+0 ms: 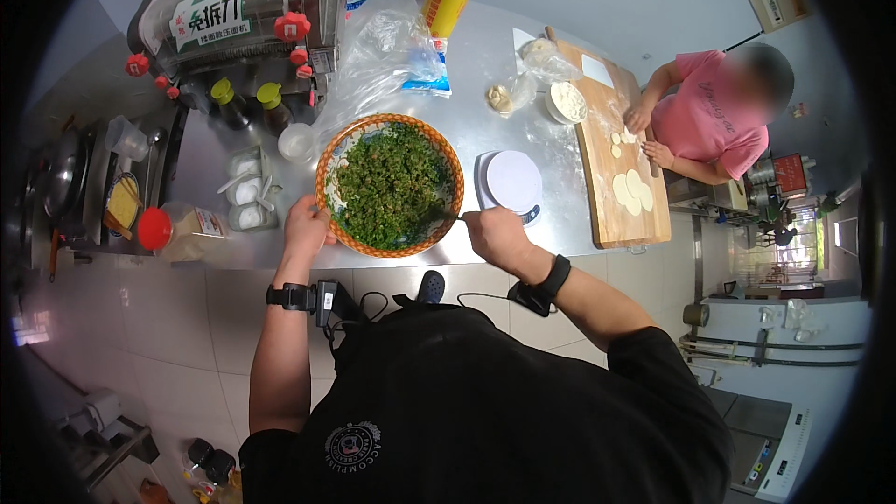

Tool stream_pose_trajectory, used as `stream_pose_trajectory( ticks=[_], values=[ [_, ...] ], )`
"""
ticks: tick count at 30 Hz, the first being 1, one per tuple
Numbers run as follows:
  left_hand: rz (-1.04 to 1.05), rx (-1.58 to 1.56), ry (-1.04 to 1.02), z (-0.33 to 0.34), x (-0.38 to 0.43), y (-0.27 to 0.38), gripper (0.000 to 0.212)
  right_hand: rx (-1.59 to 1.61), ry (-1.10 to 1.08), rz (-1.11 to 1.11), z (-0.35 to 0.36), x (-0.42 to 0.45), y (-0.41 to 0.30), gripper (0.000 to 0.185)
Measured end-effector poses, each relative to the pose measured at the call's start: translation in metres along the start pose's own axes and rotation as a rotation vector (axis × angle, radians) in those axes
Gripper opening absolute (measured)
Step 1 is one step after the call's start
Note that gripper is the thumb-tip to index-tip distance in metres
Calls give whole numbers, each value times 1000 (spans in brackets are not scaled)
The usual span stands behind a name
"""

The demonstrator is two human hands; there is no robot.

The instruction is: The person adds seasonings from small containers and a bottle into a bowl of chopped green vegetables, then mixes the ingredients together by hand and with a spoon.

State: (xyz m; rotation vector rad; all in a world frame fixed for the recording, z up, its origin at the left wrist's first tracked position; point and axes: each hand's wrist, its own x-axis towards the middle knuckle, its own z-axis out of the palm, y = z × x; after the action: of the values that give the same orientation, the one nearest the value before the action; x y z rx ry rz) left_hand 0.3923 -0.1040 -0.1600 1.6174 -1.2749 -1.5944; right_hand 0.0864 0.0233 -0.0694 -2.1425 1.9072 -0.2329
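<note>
A large patterned bowl (323, 204) with an orange rim stands near the front edge of the metal table. Chopped green filling (392, 182), mixed with brownish bits, fills much of it. My left hand (306, 229) grips the rim at the bowl's lower left. In my right fist (498, 238) is the handle of a dark utensil (439, 214), which crosses the right rim; its far end is down in the filling and hard to make out. Right of the bowl, close above my right hand, sits a white kitchen scale (514, 180).
Left of the bowl are a seasoning box (248, 192), a clear cup (297, 143), yellow-capped bottles (273, 103) and a red-lidded jar (185, 229). A dough-pressing machine (238, 21) stands behind. At right, a co-worker (721, 108) handles dough on a wooden board (609, 220) bearing flat wrappers (632, 190).
</note>
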Motion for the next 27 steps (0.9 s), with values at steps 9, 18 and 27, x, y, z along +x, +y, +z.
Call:
stream_pose_trajectory(
  ticks=[9,18,27],
  values=[
    [-42,-11,-5,3,-8,-1,18,-199,-50,83,-18,14,3,16],
    [-279,-204,-279,1,-37,3,22,-122,-69,133,-11,-2,-16,14],
    [-134,-21,-238,-16,11,15,29,-92,-18,184,-19,-8,-32,13]
  ],
)
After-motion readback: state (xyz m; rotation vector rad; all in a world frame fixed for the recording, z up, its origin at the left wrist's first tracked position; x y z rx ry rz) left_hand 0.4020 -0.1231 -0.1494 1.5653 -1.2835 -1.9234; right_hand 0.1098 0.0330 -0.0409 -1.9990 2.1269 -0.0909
